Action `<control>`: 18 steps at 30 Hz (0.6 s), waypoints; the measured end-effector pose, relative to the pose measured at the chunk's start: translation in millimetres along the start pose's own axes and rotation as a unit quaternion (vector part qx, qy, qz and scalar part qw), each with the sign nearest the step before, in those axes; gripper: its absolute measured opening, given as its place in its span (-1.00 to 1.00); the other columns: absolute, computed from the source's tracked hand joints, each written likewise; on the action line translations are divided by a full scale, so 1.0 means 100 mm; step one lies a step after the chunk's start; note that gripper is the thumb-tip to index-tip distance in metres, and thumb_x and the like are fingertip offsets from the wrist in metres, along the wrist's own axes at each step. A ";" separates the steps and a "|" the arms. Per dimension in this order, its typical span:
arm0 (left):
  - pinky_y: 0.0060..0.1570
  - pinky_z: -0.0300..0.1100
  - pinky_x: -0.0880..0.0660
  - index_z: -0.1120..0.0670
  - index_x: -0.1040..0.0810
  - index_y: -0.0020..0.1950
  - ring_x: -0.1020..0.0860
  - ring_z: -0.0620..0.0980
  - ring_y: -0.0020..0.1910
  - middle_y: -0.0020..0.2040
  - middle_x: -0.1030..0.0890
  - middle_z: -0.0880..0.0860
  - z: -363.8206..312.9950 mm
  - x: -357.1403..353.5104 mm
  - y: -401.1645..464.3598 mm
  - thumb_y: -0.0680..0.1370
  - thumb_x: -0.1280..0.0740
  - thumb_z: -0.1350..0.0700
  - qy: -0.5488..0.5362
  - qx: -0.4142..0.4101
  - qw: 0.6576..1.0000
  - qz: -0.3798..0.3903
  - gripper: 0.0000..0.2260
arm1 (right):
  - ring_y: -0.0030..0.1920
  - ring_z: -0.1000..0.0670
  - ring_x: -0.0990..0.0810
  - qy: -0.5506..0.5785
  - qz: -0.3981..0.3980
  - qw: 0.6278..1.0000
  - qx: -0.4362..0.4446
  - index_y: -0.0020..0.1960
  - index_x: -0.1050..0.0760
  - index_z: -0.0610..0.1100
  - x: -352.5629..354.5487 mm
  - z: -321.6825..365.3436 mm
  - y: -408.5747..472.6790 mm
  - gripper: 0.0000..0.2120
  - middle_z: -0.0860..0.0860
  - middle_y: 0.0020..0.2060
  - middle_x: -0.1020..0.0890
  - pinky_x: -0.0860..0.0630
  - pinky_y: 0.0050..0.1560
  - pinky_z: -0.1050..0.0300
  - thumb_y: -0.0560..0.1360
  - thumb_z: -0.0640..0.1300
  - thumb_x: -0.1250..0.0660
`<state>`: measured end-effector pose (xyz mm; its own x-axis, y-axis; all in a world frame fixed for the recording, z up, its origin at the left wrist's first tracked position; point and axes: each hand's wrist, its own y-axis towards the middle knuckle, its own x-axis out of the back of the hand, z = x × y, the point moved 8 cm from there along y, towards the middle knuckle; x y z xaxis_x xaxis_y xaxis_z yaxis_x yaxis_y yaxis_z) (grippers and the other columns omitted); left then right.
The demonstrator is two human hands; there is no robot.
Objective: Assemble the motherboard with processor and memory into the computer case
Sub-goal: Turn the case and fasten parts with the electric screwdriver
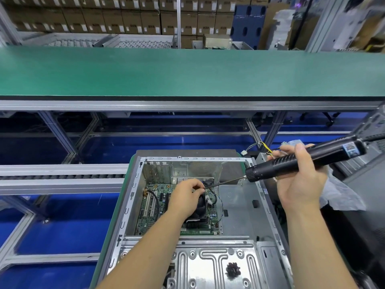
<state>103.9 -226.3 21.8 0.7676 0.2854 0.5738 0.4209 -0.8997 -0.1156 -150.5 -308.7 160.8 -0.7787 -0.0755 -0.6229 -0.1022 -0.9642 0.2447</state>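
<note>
Your right hand (pixel 300 176) clamped around electric screwdriver (pixel 302 161), bit tip at your left hand (pixel 185 195), fingertips pinched together above motherboard (pixel 154 207) in computer case (pixel 239 205).

bright even light, blurred background, fisheye-bent edges

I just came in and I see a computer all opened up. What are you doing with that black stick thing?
A person is fastening a motherboard inside an open computer case. The right hand holds an electric screwdriver tilted down into the case. The left hand pinches at the tip of its bit, above the black cooler fan, probably placing a screw. A small pile of dark screws sits on the metal panel nearby.
</note>
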 end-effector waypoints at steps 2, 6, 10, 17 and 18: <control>-0.12 -0.11 -0.53 -0.12 -0.54 -0.14 -0.56 -0.04 -0.20 -0.20 -0.59 -0.15 -0.07 -0.02 -0.01 0.62 -0.32 0.07 0.080 -0.031 0.996 -0.004 -0.85 | -0.23 -0.10 -0.63 -0.013 0.011 1.000 0.011 -0.15 -0.58 0.01 -0.06 0.05 -0.02 -0.92 -0.09 -0.23 -0.64 -0.59 -0.02 -0.11 0.47 -0.13 -0.46; -0.09 -0.10 -0.51 -0.05 -0.56 0.05 -0.54 -0.03 -0.08 -0.01 -0.56 -0.12 -0.27 -0.06 0.03 0.66 -0.22 0.02 0.214 -0.110 0.970 -0.024 -0.87 | -0.31 -0.08 -0.62 -0.037 0.028 0.998 0.033 -0.14 -0.53 0.03 -0.22 0.14 -0.04 -0.87 -0.03 -0.35 -0.61 -0.60 -0.11 -0.08 0.48 -0.12 -0.47; -0.09 -0.05 -0.56 -0.03 -0.60 0.07 -0.56 0.01 -0.04 0.02 -0.53 -0.07 -0.40 -0.17 0.16 0.67 -0.21 0.01 0.268 -0.153 0.951 0.011 -0.83 | -0.31 -0.08 -0.60 -0.112 0.043 0.991 0.068 -0.18 -0.53 0.08 -0.40 0.24 -0.08 -0.80 0.03 -0.37 -0.60 -0.60 -0.10 -0.13 0.40 0.00 -0.57; -0.13 -0.14 -0.41 -0.07 -0.66 0.08 -0.55 0.04 0.07 0.06 -0.54 -0.06 -0.37 -0.42 0.44 0.62 -0.28 0.00 0.265 -0.141 0.953 0.047 -0.84 | -0.25 -0.23 -0.65 -0.270 0.060 0.958 0.079 -0.26 -0.58 0.14 -0.62 0.02 -0.08 -0.88 -0.05 -0.34 -0.64 -0.65 -0.08 -0.17 0.36 0.05 -0.52; -0.12 -0.14 -0.41 -0.08 -0.66 0.09 -0.55 0.05 0.07 0.06 -0.54 -0.05 -0.35 -0.45 0.47 0.62 -0.28 0.00 0.263 -0.135 0.954 0.048 -0.83 | -0.25 -0.19 -0.65 -0.282 0.065 0.954 0.080 -0.27 -0.57 0.14 -0.63 -0.02 -0.06 -0.88 -0.04 -0.35 -0.64 -0.65 -0.11 -0.08 0.35 0.07 -0.51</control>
<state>72.6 -292.7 18.9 0.4174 0.0555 0.9070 0.1667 -0.9859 -0.0164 -99.6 -298.5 197.3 -0.9957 0.0001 -0.0928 -0.0402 -0.9016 0.4308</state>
